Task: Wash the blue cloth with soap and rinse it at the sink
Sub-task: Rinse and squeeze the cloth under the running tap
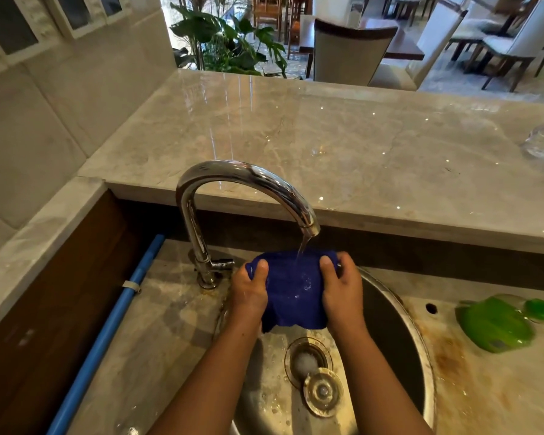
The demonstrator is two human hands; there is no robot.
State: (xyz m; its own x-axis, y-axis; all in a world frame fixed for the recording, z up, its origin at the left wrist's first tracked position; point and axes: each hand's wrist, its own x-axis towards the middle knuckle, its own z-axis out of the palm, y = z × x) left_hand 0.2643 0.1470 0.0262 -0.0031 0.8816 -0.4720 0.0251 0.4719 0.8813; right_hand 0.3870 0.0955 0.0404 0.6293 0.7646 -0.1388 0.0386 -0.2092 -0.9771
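The blue cloth [291,290] is held up over the round metal sink [399,328], right under the tap [248,183]. A thin stream of water [302,249] runs down onto the middle of it. The left hand [248,293] grips the cloth's left side, with the thumb on top. The right hand [341,291] grips the right side the same way. The cloth is stretched between both hands. Below it are the drain [307,359] and a loose plug [322,391]. A green bottle [496,324] lies on the counter to the right.
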